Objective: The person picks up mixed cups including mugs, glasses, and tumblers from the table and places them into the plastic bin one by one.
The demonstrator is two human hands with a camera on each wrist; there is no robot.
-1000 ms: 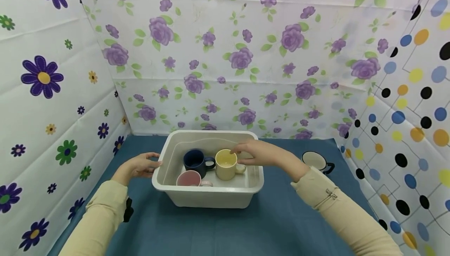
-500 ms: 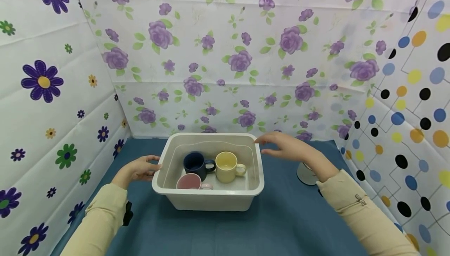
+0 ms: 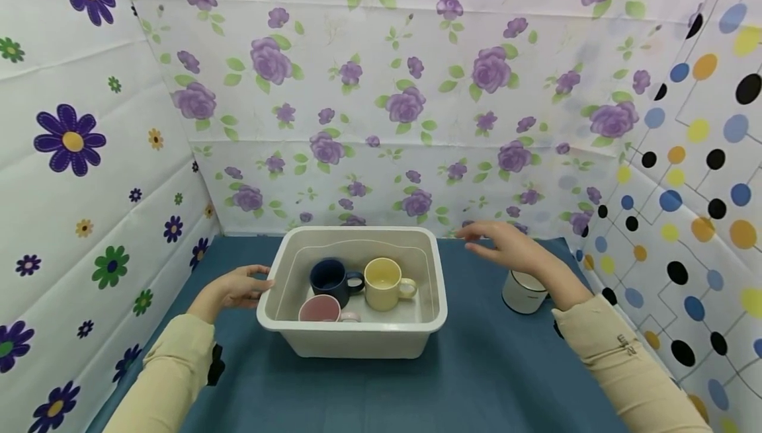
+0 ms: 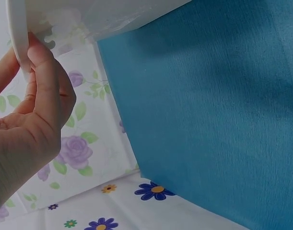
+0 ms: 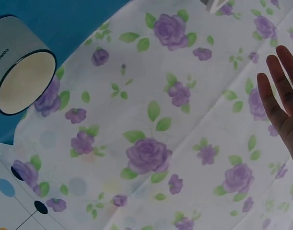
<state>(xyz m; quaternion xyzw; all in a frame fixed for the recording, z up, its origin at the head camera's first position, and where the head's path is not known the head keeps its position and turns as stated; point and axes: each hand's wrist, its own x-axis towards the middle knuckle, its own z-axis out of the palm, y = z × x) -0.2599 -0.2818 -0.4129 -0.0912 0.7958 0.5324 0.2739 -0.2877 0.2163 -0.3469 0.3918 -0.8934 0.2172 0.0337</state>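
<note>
My left hand (image 3: pixel 241 285) pinches the left rim of a white plastic basin (image 3: pixel 351 340); the left wrist view shows thumb and fingers on either side of that rim. Inside the basin stand a navy mug (image 3: pixel 329 279), a yellow mug (image 3: pixel 383 284) and a pink mug (image 3: pixel 319 308). To the right of the basin, my right hand (image 3: pixel 506 246) hovers with its fingers extended and nothing in them. Below its wrist a white enamel mug (image 3: pixel 522 295) with a dark rim stands on the table, partly hidden by the forearm. The right wrist view shows this white mug (image 5: pixel 17 62) more fully.
A blue cloth (image 3: pixel 369 396) covers the table. Patterned sheets hang as walls: purple roses (image 3: pixel 405 106) at the back, daisies (image 3: pixel 71 142) on the left, coloured dots (image 3: pixel 673 201) on the right. A black object (image 3: pixel 216 365) shows beside the left sleeve.
My right hand has left the yellow mug and moved right, out of the basin, to above the white mug. The left hand stays at the rim.
</note>
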